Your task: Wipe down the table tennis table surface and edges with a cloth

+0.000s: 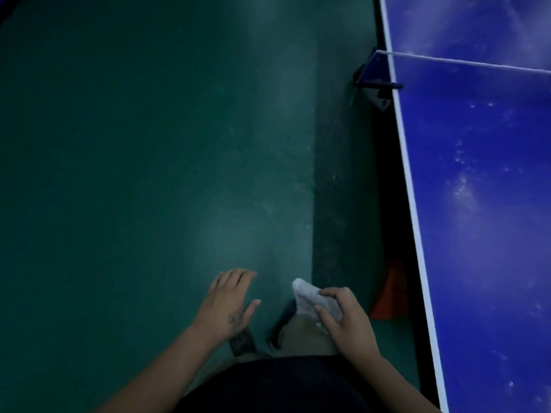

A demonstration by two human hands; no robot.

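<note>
The blue table tennis table (483, 204) fills the right side, with a white edge line (413, 204) along its near side and pale smudges on its surface. My right hand (346, 317) grips a crumpled white cloth (310, 296) in front of my body, over the floor and left of the table edge. My left hand (229, 299) hovers beside it with fingers spread and holds nothing. Neither hand touches the table.
The net (465, 62) crosses the table at the top right, fixed by a dark clamp post (372, 81) that sticks out past the edge. An orange object (387, 296) stands under the table. Green floor (149, 174) spreads to the left. My feet (280, 326) are below my hands.
</note>
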